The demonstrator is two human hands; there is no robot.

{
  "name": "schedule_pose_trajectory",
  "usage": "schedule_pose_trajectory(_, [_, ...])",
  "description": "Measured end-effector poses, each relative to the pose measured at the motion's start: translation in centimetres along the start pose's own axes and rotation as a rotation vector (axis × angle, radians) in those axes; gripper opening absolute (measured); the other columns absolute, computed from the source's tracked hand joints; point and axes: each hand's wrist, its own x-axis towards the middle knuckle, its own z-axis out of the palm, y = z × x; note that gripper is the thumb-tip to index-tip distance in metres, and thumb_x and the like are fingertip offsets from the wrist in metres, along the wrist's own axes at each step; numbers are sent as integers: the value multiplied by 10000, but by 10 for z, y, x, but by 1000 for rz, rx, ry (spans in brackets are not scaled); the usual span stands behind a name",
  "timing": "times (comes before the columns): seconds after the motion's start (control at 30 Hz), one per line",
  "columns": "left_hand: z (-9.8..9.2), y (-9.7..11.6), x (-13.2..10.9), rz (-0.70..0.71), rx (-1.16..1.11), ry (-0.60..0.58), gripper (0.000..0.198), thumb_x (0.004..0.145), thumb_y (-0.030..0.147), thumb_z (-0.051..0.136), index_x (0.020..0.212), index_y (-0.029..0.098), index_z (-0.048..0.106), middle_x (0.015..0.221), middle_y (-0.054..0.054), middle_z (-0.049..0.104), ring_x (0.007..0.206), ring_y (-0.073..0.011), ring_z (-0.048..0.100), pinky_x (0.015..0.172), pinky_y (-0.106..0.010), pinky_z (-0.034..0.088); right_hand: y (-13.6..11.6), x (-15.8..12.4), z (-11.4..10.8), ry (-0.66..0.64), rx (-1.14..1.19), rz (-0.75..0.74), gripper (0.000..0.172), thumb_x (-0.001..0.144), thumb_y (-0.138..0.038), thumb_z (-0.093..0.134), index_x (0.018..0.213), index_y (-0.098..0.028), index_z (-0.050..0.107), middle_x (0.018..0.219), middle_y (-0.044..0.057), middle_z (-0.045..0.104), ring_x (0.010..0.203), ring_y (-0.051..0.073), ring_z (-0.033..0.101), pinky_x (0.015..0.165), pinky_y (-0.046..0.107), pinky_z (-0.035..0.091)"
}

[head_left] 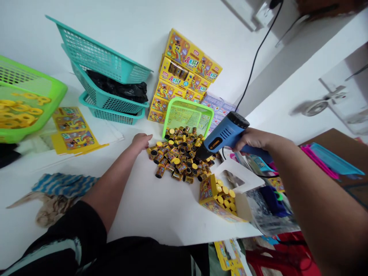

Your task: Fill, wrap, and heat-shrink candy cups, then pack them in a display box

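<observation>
My right hand is wrapped round the handle of a blue heat gun. Its black nozzle points down into a heap of small printed cylinders with yellow or black ends, which partly hides the tip. At the heap's left edge is my left hand, one finger stretched out and the others partly bent, with nothing visible in it. A green basket lies tipped behind the heap, cylinders spilling from its mouth. Nearer me, an open yellow box holds several cylinders with yellow tops.
Yellow printed boxes are stacked by the wall. Teal baskets and flat yellow cartons are at left, near a green basket of yellow plastic pieces. A striped cloth lies front left. The gun's black cord runs upward.
</observation>
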Motion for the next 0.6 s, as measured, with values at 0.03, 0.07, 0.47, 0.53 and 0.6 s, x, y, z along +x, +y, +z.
schedule_pose_trajectory(0.03, [0,0,0,0,-2,0,278,825,427,572,821,159,647,675,-69,673,576,-170,645,551,-246,478,-1,-2,0,-36,1,44,153,536,-53,733,575,-156,627,495,56,592,476,232,595,469,348,502])
schedule_pose_trajectory(0.07, [-1,1,-1,1,-4,-1,280,825,426,571,829,157,649,684,-71,677,573,-168,643,551,-245,479,-2,-4,0,-67,-32,92,153,544,-50,724,585,-159,626,501,54,590,482,236,597,476,352,503])
schedule_pose_trajectory(0.47, [7,-5,2,15,-1,-14,277,807,418,598,825,150,668,713,-91,707,648,-195,678,527,-234,460,-16,36,12,310,209,-17,193,498,-65,770,604,-133,623,465,34,595,407,209,587,369,294,480])
schedule_pose_trajectory(0.53, [5,-4,1,10,-4,-13,279,815,419,591,823,151,666,718,-91,712,647,-193,681,542,-236,473,-30,44,19,358,175,-30,216,481,-62,779,580,-137,603,439,20,573,395,208,586,355,281,469])
schedule_pose_trajectory(0.6, [4,-4,1,6,-10,-15,277,819,418,587,817,152,664,718,-90,715,647,-191,684,556,-238,486,-43,49,25,274,233,-81,235,478,-86,795,606,-138,605,455,22,588,413,223,603,368,292,487])
